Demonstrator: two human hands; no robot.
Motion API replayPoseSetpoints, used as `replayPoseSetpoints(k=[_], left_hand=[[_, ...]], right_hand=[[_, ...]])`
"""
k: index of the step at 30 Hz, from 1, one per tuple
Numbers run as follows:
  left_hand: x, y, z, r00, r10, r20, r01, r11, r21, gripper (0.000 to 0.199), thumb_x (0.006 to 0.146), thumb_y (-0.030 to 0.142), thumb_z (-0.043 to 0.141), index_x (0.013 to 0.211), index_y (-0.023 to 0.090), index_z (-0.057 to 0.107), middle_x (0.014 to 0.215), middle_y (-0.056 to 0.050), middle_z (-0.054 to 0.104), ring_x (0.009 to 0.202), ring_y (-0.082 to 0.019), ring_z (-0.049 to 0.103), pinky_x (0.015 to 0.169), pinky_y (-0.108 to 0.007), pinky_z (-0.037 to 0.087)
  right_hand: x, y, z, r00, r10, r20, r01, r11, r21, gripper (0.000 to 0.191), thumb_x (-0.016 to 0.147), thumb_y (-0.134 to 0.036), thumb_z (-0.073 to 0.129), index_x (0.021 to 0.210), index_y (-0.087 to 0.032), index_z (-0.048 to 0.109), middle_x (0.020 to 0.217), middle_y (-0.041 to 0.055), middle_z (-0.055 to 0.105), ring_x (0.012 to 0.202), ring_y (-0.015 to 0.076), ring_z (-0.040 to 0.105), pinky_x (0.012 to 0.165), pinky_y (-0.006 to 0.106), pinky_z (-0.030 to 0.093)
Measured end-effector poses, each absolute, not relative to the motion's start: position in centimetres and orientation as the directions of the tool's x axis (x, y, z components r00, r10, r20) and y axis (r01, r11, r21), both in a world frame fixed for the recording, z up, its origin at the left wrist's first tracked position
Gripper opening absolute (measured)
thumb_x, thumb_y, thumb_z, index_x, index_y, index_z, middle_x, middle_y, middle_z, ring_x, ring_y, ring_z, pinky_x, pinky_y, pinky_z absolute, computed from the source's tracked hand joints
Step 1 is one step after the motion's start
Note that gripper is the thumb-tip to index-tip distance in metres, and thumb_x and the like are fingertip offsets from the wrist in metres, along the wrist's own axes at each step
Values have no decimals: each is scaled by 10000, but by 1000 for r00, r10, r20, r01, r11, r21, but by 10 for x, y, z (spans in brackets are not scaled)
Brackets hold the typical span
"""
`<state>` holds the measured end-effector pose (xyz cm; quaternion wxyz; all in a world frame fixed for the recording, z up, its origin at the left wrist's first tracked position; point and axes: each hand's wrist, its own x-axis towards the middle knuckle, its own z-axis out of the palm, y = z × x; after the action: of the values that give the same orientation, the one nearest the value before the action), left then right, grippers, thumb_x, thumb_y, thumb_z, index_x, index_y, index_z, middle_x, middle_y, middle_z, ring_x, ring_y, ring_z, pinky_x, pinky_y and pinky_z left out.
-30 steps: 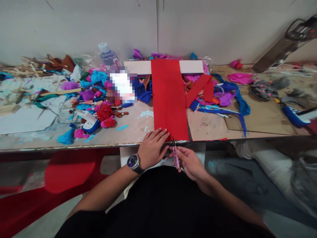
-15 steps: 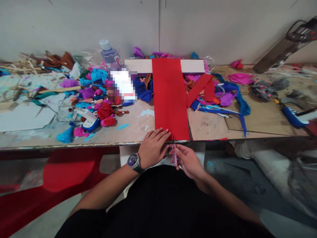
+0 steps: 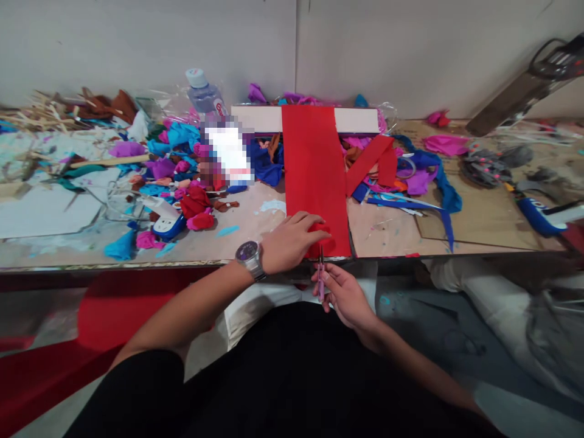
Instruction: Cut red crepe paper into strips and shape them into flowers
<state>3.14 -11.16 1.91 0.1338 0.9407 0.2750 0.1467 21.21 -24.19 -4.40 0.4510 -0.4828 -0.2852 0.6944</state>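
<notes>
A long red strip of crepe paper (image 3: 316,176) runs from the back of the table to its front edge, its far end over a long pale box (image 3: 358,121). My left hand (image 3: 292,242), with a watch on the wrist, lies over the strip's near left part with fingers stretched out to the right. My right hand (image 3: 344,292) grips a pair of pink-handled scissors (image 3: 321,280) just off the table edge. The blades point away from me, at the strip's near end. Whether they are in the paper I cannot tell.
Crumpled coloured paper pieces (image 3: 159,167) pile up on the left, near a plastic bottle (image 3: 205,97) and a blue-and-white power socket (image 3: 168,225). On the right lie red paper scraps (image 3: 371,161), a blue strip (image 3: 410,204) and a dark upright tool (image 3: 515,85).
My left hand has slid forward and slightly right over the red paper, its fingers now farther from the edge. My right hand with the scissors has barely moved.
</notes>
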Motion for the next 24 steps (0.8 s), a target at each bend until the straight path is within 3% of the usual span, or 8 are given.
replayPoseSetpoints(k=[5, 10, 15, 20, 24], left_hand=[[44, -77, 17, 917, 381, 118, 333, -895, 298, 480, 926, 93, 566, 1249, 379, 776, 1538, -26, 615, 1466, -315, 472, 1164, -546, 437], [50, -59, 16, 965, 261, 23, 236, -904, 357, 440, 843, 106, 655, 1150, 385, 804, 1482, 3, 666, 1474, -341, 456, 1115, -530, 408], [52, -59, 12, 970, 237, 58, 191, -884, 428, 340, 847, 118, 650, 1012, 362, 819, 1353, -1, 738, 1397, -319, 519, 1097, -510, 367], [53, -58, 9, 968, 239, 77, 184, -883, 432, 313, 830, 115, 650, 966, 342, 817, 1290, -11, 758, 1349, -310, 537, 1057, -490, 337], [53, -56, 8, 968, 228, 105, 161, -884, 439, 299, 801, 115, 662, 932, 338, 814, 1187, -21, 780, 1294, -299, 560, 1016, -469, 320]], right_hand=[[213, -244, -46, -173, 886, -430, -396, -462, -793, 509, 850, -542, 847, 1201, -220, 667, 962, 27, 680, 718, 173, 730, 382, 201, 503], [214, -245, -47, -177, 882, -437, -420, -469, -777, 508, 876, -548, 826, 1223, -195, 709, 927, 48, 701, 702, 159, 706, 400, 193, 499], [212, -245, -46, -161, 886, -434, -416, -460, -784, 491, 848, -539, 856, 1179, -188, 763, 908, 34, 671, 685, 131, 647, 393, 186, 466], [214, -243, -44, -179, 884, -431, -385, -467, -796, 482, 800, -473, 915, 1159, -188, 765, 882, 17, 662, 639, 88, 577, 373, 151, 341], [215, -241, -44, -210, 873, -440, -381, -487, -786, 491, 845, -510, 870, 1186, -184, 734, 869, 12, 664, 625, 94, 619, 363, 149, 324]])
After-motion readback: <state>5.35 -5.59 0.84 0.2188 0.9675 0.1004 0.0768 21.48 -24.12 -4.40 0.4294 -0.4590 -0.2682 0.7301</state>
